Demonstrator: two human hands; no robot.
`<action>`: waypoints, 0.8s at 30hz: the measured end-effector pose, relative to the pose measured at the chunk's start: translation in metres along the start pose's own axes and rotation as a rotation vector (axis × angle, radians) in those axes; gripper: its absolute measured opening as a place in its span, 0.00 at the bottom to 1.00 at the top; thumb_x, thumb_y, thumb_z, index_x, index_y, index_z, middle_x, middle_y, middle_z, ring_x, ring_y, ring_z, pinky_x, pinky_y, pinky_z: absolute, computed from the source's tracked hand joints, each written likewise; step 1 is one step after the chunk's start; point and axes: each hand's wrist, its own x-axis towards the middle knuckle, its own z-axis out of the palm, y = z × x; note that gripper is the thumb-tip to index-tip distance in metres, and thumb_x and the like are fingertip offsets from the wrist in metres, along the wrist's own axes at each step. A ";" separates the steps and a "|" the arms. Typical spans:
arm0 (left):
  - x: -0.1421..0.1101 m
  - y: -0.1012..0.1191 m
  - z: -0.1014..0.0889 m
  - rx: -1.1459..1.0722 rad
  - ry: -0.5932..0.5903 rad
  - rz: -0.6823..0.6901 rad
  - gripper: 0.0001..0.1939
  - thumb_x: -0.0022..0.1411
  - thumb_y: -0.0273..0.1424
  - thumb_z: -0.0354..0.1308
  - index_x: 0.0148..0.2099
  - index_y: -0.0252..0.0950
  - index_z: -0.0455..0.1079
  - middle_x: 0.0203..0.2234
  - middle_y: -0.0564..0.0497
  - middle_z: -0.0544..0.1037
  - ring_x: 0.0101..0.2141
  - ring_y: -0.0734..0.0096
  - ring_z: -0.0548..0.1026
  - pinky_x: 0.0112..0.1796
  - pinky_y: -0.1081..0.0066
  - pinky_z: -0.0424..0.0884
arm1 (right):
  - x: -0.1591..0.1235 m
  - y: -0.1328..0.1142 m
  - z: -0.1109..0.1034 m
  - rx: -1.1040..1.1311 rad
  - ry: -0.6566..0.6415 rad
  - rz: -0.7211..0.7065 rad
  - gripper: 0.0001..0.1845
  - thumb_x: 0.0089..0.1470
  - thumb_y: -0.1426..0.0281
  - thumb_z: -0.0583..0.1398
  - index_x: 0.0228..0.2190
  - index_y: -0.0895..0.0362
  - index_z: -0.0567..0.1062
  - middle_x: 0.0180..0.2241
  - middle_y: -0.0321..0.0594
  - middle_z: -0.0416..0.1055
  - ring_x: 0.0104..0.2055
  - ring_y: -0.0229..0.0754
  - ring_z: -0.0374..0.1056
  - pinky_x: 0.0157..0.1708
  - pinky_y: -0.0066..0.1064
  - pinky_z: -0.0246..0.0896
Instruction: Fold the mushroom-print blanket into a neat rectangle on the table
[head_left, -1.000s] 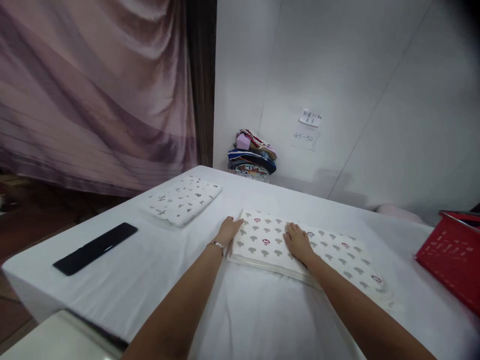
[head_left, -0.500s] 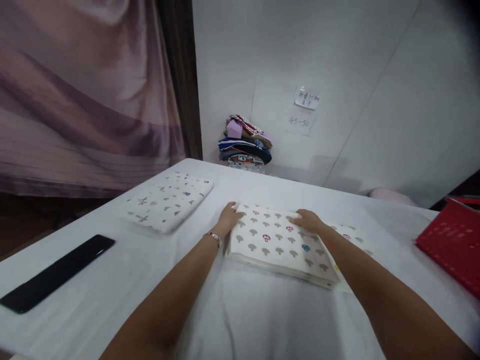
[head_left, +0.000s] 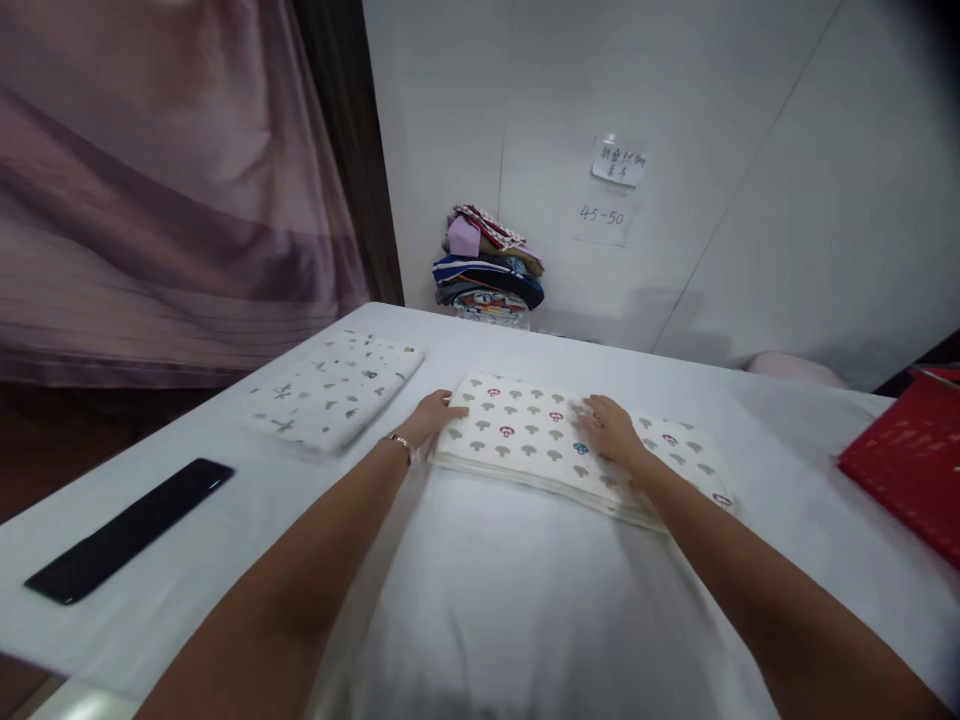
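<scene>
A folded white cloth (head_left: 517, 420) printed with grey, red and blue mushrooms lies in layers in front of me. My left hand (head_left: 431, 415) rests at its left edge, thumb over the top layer and fingers stretched along the side. On the upper right part of the cloth lies my right hand (head_left: 611, 430), fingers spread and slightly blurred. My right forearm crosses the cloth's right end, where more printed layer shows past it. To the left sits a second folded white cloth (head_left: 337, 390) with small grey leaf-like prints, apart from my hands.
The white-covered table (head_left: 480, 600) stands before a pale wall. A black flat slab (head_left: 131, 530) lies at the left, a red container (head_left: 907, 460) at the right. A pile of folded fabrics (head_left: 487, 265) stands beyond the far edge, and a pink curtain (head_left: 150, 200) hangs at the left.
The mushroom cloth has shifted away from me and a little left, with both hands at it. My right hand went from its middle to its far edge, then onto the upper right part.
</scene>
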 end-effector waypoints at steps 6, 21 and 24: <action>-0.069 -0.005 -0.016 0.162 0.124 0.128 0.23 0.53 0.38 0.59 0.51 0.37 0.67 0.44 0.46 0.75 0.40 0.64 0.74 0.40 0.69 0.69 | -0.094 -0.005 -0.029 0.157 0.033 -0.235 0.21 0.57 0.59 0.51 0.47 0.53 0.72 0.50 0.45 0.69 0.56 0.50 0.60 0.54 0.46 0.55; -0.153 0.053 0.082 0.578 -0.011 0.798 0.09 0.57 0.28 0.54 0.36 0.41 0.75 0.39 0.48 0.77 0.45 0.58 0.68 0.51 0.55 0.56 | -0.160 0.071 -0.046 0.008 0.075 -0.093 0.15 0.54 0.69 0.55 0.42 0.56 0.74 0.47 0.45 0.70 0.52 0.48 0.61 0.52 0.42 0.52; -0.156 0.065 0.105 0.541 -0.044 0.782 0.08 0.57 0.28 0.55 0.36 0.41 0.75 0.39 0.48 0.77 0.45 0.59 0.68 0.51 0.57 0.56 | -0.165 0.071 -0.046 0.032 0.134 -0.101 0.13 0.55 0.69 0.54 0.42 0.56 0.73 0.46 0.45 0.71 0.52 0.48 0.61 0.52 0.43 0.50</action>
